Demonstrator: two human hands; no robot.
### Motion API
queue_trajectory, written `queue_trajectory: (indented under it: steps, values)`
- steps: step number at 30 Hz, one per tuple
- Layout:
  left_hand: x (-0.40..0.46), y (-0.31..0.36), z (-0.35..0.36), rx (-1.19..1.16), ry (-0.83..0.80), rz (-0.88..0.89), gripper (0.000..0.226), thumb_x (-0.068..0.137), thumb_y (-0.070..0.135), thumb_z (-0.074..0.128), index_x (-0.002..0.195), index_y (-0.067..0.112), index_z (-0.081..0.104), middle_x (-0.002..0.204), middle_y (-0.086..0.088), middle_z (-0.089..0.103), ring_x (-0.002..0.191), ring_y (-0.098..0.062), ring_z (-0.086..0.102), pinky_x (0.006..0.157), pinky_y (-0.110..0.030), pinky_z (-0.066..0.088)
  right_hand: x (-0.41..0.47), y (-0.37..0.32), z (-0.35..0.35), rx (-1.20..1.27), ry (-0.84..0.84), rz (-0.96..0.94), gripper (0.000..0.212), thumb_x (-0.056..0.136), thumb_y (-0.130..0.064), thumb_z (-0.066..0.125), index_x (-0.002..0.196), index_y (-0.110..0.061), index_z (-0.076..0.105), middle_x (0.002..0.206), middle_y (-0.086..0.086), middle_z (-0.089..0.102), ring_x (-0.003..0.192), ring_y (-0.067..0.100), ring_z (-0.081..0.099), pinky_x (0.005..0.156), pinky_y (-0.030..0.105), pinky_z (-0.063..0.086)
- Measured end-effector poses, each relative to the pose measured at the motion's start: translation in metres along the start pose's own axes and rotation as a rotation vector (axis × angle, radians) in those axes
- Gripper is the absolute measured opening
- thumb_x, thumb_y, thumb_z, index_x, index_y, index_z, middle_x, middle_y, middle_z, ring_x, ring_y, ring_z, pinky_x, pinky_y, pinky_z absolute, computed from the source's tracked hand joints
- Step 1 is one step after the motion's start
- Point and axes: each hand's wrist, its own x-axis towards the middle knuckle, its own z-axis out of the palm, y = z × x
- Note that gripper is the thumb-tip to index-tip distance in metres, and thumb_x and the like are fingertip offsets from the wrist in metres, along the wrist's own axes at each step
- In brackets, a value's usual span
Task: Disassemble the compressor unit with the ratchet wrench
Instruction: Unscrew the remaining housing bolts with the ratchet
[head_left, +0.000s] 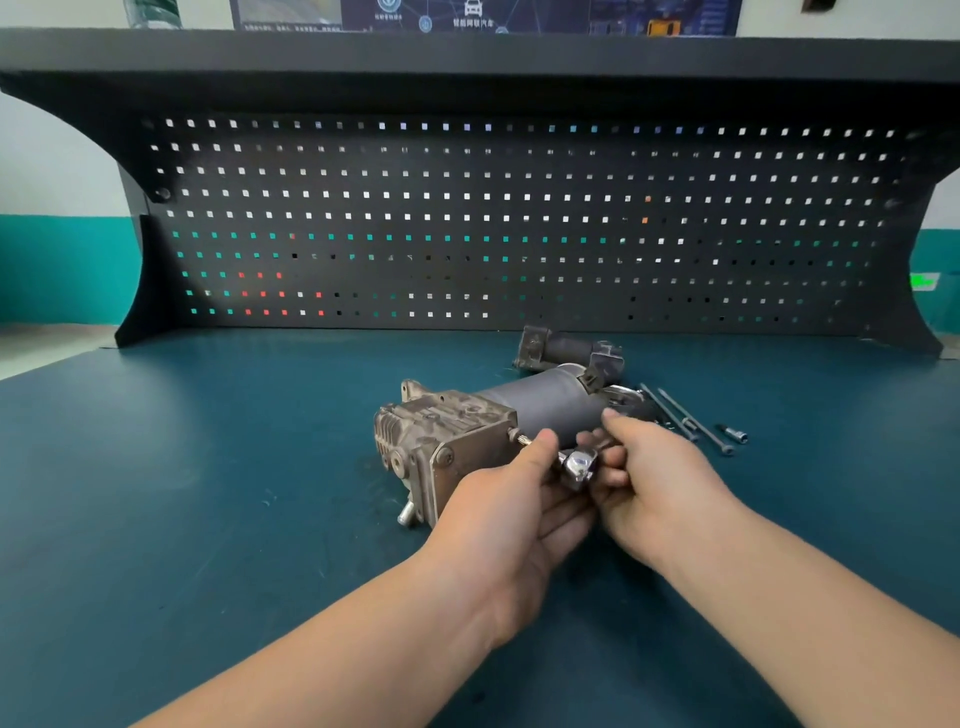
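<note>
step: undoing bolt on compressor unit (457, 421) | left hand (511, 499) pinches extension | right hand (654, 483) grips ratchet wrench (579, 465) | next: swing handle

From my feed the bench top (208, 467) is a deep teal-blue, a bit scuffed with pale marks. The compressor unit (452, 431), just left of where my hands meet, has a tarnished bronze-grey casting and a smooth slate-grey motor can running back from the grip. The ratchet wrench (579, 464) head, right between my fingers, is shiny chrome. Off to the right of the grip, the long bolts (685, 418) look dark grey and the loose socket (732, 433) silvery. Behind the grip, a second part (569, 352) is dark grey too. The pegboard (519, 223) is matt black with a grid of small square holes showing white, teal, some red.
</note>
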Motion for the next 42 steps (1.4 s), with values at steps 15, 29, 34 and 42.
queue_trajectory:
  steps: [15,29,34,42]
  values:
    - [-0.001,0.004,-0.002,-0.198,0.05,0.027,0.024,0.095,0.025,0.054,0.091,0.009,0.071,0.081,-0.005,0.075,0.063,-0.013,0.071,0.054,-0.023,0.057,-0.03,-0.003,0.005,-0.919,-0.392,-1.057,0.019,0.086,-0.039,0.06,0.083,-0.023,0.052,0.064,0.0,0.063,0.05,0.016,0.057,0.051,0.039,0.049]
    - [-0.005,0.008,0.003,-0.12,0.052,-0.039,0.021,0.091,0.02,0.056,0.088,-0.001,0.062,0.075,-0.017,0.073,0.063,-0.021,0.072,0.058,-0.028,0.059,-0.026,-0.017,0.005,-0.809,-0.129,-1.092,0.025,0.096,-0.033,0.049,0.078,-0.017,0.054,0.057,0.0,0.059,0.047,0.01,0.048,0.052,0.032,0.039]
    - [-0.001,0.008,0.0,-0.085,0.038,-0.072,0.03,0.092,0.022,0.052,0.084,-0.002,0.067,0.082,-0.017,0.073,0.073,-0.022,0.071,0.061,-0.026,0.058,-0.016,-0.034,0.004,-0.648,-0.012,-0.999,0.024,0.094,-0.037,0.046,0.08,-0.02,0.058,0.047,-0.005,0.056,0.039,0.005,0.045,0.051,0.029,0.038]
    - [-0.001,0.005,0.001,-0.018,-0.04,-0.099,0.031,0.092,0.021,0.049,0.079,-0.001,0.066,0.078,-0.016,0.073,0.064,-0.021,0.072,0.06,-0.026,0.059,0.007,-0.064,-0.018,-0.797,-0.491,0.239,0.029,0.074,-0.033,0.068,0.077,-0.004,0.069,0.035,-0.006,0.022,0.026,0.004,0.015,0.035,0.014,0.015]
